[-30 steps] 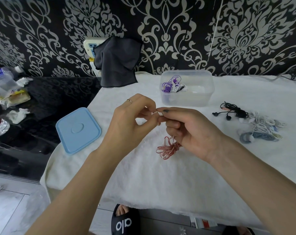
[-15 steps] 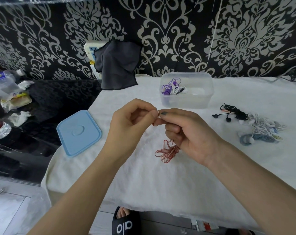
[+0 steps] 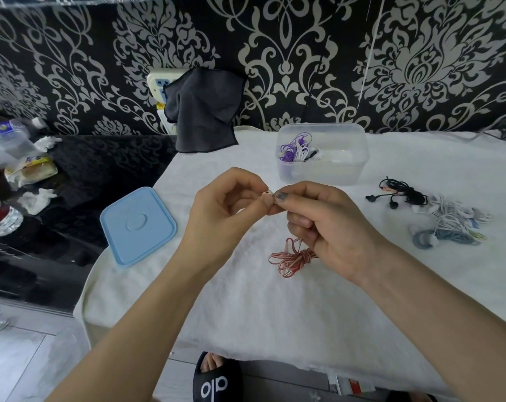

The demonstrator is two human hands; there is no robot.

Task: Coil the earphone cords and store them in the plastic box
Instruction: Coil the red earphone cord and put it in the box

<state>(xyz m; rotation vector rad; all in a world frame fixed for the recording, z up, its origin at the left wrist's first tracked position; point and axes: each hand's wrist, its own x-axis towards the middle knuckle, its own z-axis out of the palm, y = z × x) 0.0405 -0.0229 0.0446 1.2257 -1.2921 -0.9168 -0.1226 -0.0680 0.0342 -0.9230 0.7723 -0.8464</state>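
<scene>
Earphones in red (image 3: 293, 256) hang coiled from the right hand (image 3: 330, 227), both hands' fingertips pinching an earbud; the left hand (image 3: 225, 210) meets it. One purple pair sits in the box (image 3: 321, 172) at twelve o'clock; several pairs (image 3: 437, 219) wait at three o'clock.

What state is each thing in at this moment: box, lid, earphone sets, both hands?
plastic box: open, purple and white earphones inside.
blue lid: off, flat on the cloth.
red earphone cord: bundled, hanging from the right hand.
black earphones: loose on the cloth.
white and grey earphones: tangled pile.
left hand: pinching an earbud.
right hand: pinching the same spot.
</scene>
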